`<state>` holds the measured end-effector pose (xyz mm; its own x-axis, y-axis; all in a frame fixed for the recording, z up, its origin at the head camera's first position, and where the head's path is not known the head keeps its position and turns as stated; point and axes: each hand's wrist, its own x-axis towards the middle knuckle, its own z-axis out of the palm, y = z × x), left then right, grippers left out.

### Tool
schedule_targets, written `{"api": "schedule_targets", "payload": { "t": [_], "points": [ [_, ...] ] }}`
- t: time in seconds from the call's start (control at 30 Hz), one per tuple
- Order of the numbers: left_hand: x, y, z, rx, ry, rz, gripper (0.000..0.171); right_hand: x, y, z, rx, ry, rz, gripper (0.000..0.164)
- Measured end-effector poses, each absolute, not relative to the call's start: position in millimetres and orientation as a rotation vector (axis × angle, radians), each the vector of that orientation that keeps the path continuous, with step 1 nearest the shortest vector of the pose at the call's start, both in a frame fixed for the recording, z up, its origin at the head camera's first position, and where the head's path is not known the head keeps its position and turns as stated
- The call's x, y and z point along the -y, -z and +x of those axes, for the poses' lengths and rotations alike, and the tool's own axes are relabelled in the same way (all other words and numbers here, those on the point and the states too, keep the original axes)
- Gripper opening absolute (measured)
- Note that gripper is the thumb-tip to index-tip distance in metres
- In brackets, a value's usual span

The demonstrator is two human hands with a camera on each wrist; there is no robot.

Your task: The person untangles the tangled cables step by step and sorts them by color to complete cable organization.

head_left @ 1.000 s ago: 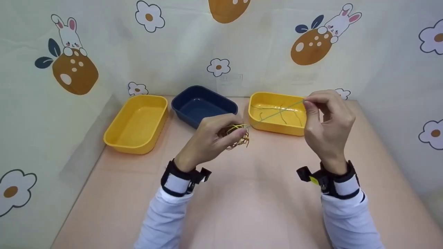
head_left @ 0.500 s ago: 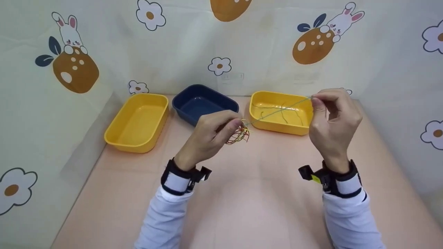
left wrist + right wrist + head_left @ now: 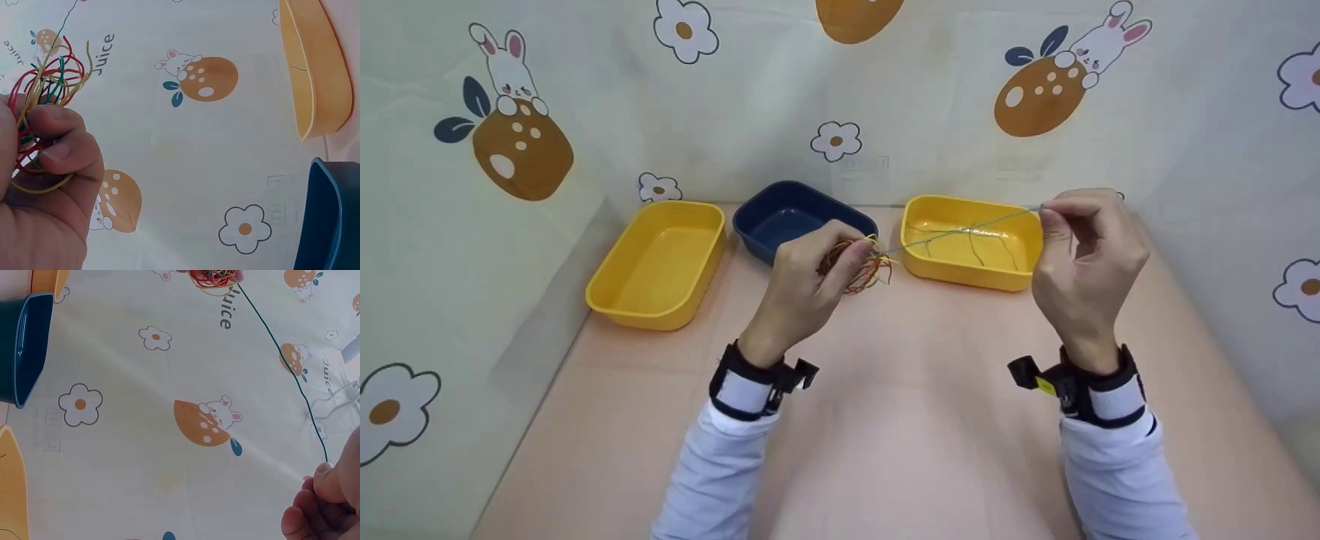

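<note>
My left hand grips a tangled bundle of thin wires in red, yellow and green, with loops sticking out past the thumb and fingers. A single green wire runs from that bundle across to my right hand, which pinches its far end between thumb and index finger. In the head view this wire is stretched nearly straight and slants up to the right, above the right-hand yellow bin. Several thin dark green wires lie apart from each other inside that bin.
A dark blue bin stands at the back middle, partly behind my left hand. Another yellow bin is at the left. A patterned sheet hangs behind the pale pink tabletop.
My right hand has moved right, drawing out more of the green wire. The left hand has risen slightly and shifted a little left with the bundle, turning it.
</note>
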<state>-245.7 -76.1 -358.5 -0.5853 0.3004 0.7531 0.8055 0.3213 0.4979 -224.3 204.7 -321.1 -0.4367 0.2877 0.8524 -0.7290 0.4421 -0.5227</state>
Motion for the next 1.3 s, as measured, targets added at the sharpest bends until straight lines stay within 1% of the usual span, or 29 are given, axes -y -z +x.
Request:
{"api": "schedule_targets", "payload": {
  "t": [0.1, 0.27, 0.47, 0.57, 0.63, 0.7, 0.8, 1.07, 1.3],
  "points": [
    [75.9, 358.5, -247.6, 2.028, 1.213, -0.936, 0.019, -209.7, 324.6, -227.1, 1.749, -1.192, 0.415, 0.004],
    [77.0, 358.5, -247.5, 2.032, 1.136, -0.898, 0.021, -218.5, 333.0, -234.6, 1.967, -1.104, 0.492, 0.003],
    [74.6, 360.5, -246.2, 2.101, 1.058, -0.9, 0.023, -209.3, 335.4, -229.7, 2.141, -0.988, 0.607, 0.02],
    [71.9, 362.4, -245.6, 2.122, 1.036, -0.918, 0.023, -198.3, 337.6, -224.4, 2.128, -0.987, 0.716, 0.029],
    [69.5, 363.6, -244.9, 2.134, 1.015, -0.937, 0.023, -189.9, 340.5, -220.9, 2.119, -0.973, 0.804, 0.032],
    [66.9, 364.9, -244.1, 2.143, 0.988, -0.958, 0.024, -181.0, 344.6, -218.7, 2.12, -0.958, 0.882, 0.03],
    [63.1, 366.6, -243.0, 2.153, 0.952, -0.995, 0.024, -171.1, 350.5, -217.7, 2.144, -0.927, 0.961, 0.022],
    [57.7, 370.8, -243.9, 2.159, 0.944, -1.002, 0.021, -165.1, 358.2, -220.7, 2.159, -0.96, 0.997, 0.002],
    [58.0, 370.3, -244.6, 2.159, 0.96, -0.954, 0.023, -165.0, 359.4, -220.6, 2.159, -0.874, 1.067, 0.008]
  ]
}}
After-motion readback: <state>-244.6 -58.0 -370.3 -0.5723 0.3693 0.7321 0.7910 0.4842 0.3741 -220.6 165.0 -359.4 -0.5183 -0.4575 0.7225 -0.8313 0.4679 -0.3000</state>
